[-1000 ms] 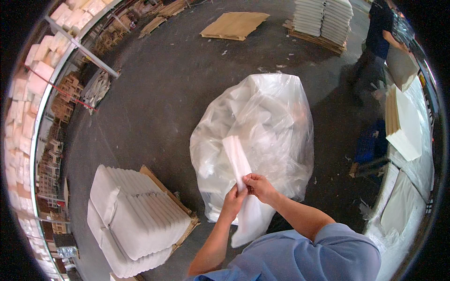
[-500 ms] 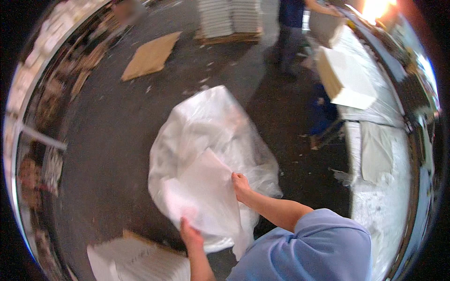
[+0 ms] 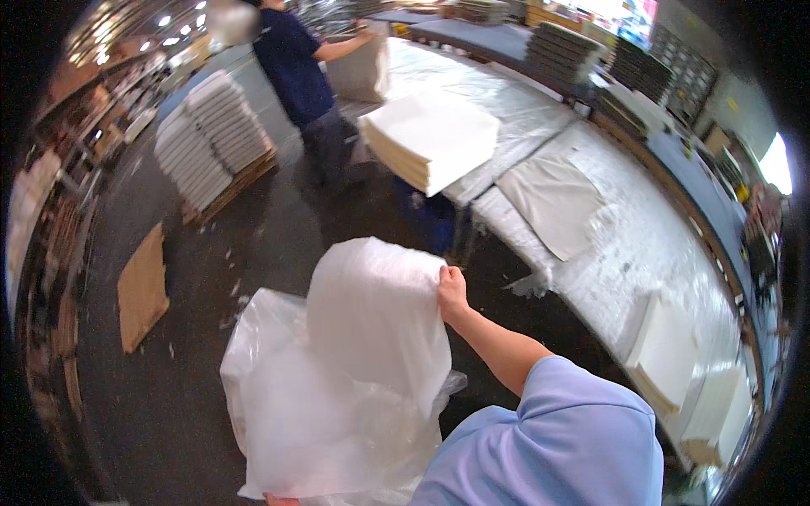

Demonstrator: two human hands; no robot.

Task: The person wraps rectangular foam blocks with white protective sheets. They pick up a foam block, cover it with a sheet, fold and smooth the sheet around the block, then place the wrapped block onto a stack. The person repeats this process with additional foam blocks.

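A thin, soft white sheet (image 3: 380, 312) hangs in a raised curve in front of me. My right hand (image 3: 452, 293) is closed on its upper right edge, thumb and fingers pinching it. Only a sliver of my left hand (image 3: 283, 501) shows at the lower edge of the picture, by the bottom of the white material; its fingers are hidden. Beneath and around the sheet spreads a large clear plastic bag (image 3: 261, 346), crumpled and holding more white material.
To the right runs a long plastic-covered table (image 3: 582, 287) with a pale cloth (image 3: 553, 202) and a white stack (image 3: 430, 139). A person in dark clothes (image 3: 295, 76) stands beyond. A bundled stack (image 3: 215, 139) on a pallet and flat cardboard (image 3: 143, 287) are at left.
The view has swung right, bringing more of the table in. My right hand has lifted the sheet's edge higher. My left hand has dropped almost out of the picture.
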